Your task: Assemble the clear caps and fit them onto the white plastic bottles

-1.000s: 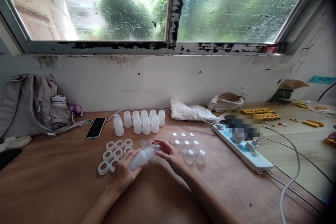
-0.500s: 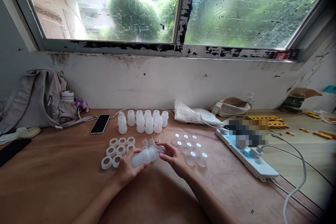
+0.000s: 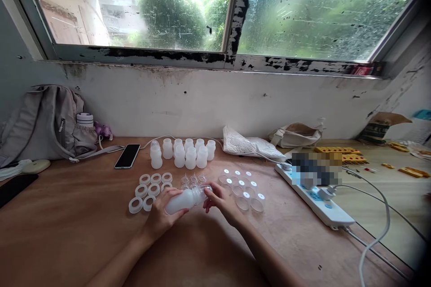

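Note:
My left hand (image 3: 165,211) is wrapped round the body of a frosted white bottle (image 3: 180,202), which lies tilted with its neck to the right. Fingers of my right hand (image 3: 220,201) press on a clear piece (image 3: 203,192) at the bottle's mouth. Left of the bottle lie several white rings (image 3: 135,205) in rows, partly covered by my left hand. Behind it sit several small clear nipple-shaped parts (image 3: 193,180). Clear round caps (image 3: 257,205) and small white discs (image 3: 261,196) lie to the right.
Several frosted bottles (image 3: 190,158) stand at the back, beside a phone (image 3: 127,156). A grey backpack (image 3: 47,125) sits at the left. A white pouch (image 3: 249,145) and a power strip (image 3: 316,199) with cables lie to the right.
The fingers of my right hand have shifted and curled at the bottle's mouth. The view has tipped slightly, and my left hand keeps its hold on the bottle.

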`<state>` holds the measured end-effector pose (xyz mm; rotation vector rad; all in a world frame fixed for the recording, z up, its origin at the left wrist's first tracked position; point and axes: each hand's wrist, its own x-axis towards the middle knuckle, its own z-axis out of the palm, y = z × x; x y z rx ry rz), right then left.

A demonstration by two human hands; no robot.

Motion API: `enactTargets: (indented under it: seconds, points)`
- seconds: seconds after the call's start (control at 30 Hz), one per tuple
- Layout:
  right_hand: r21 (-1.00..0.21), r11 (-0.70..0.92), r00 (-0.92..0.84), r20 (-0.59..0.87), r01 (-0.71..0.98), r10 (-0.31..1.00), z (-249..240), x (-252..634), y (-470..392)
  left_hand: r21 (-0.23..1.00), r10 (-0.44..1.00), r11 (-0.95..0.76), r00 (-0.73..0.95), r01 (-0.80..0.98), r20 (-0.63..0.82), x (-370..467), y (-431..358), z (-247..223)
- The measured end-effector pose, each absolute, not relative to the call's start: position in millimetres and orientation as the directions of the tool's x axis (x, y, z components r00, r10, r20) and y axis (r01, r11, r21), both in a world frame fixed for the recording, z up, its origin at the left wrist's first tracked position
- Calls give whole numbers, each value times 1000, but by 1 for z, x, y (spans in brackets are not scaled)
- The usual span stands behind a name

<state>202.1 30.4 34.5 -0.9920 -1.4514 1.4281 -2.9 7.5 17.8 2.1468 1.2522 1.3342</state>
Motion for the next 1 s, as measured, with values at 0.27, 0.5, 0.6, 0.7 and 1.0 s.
enactTargets:
  seconds: [0.27,0.5,0.6,0.7,1.0]
  points:
    - [-983,180,-364,178,-28,914,41,207,30,764,886,-462,190,451,423,-5,8,25]
    - [-946,309,-382,250,101,890,43,207,28,878,955,-282,201,387,218,-12,15,27]
    - [-949,307,-412,251,76,876,42,207,28,896,962,-252,193,364,192,-13,16,27]
    - [-955,293,-423,250,38,871,42,207,28,883,958,-274,187,380,217,-13,13,29]
    - [-970,239,-424,204,30,882,37,208,30,687,845,-530,239,496,479,-12,10,22]
